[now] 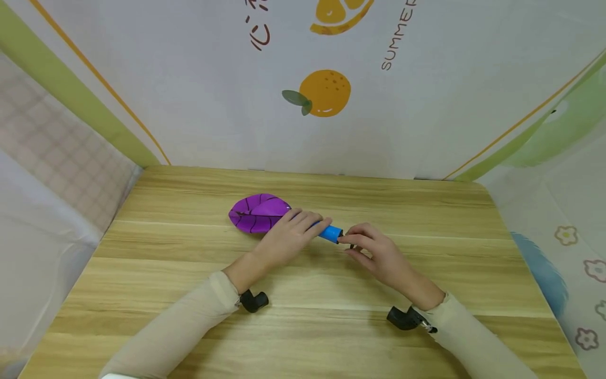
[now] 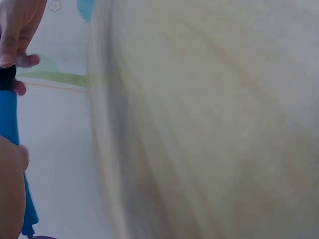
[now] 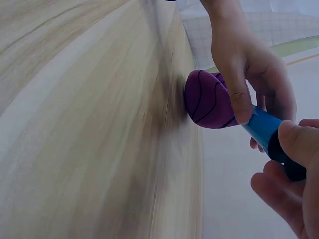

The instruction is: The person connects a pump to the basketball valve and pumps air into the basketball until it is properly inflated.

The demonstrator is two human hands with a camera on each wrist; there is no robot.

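Observation:
A purple ball (image 1: 253,213) with black lines, sunken in on itself, lies on the wooden table. A blue hand pump (image 1: 331,233) points its narrow end at the ball; the left wrist view shows a thin tip there beside the purple. My left hand (image 1: 286,237) grips the pump's blue barrel (image 2: 7,117) near the ball. At the other end, my right hand (image 1: 379,255) pinches the black handle (image 3: 294,172) between thumb and fingers. In the right wrist view the pump slants up away from the tabletop. The left palm hides part of the barrel in the head view.
The wooden table (image 1: 303,337) stretches out around both forearms. Behind it hangs a white cloth (image 1: 213,131) printed with oranges, and more cloth hangs at both sides. A black wrist camera (image 1: 254,301) sits on the left sleeve, another camera (image 1: 404,318) on the right.

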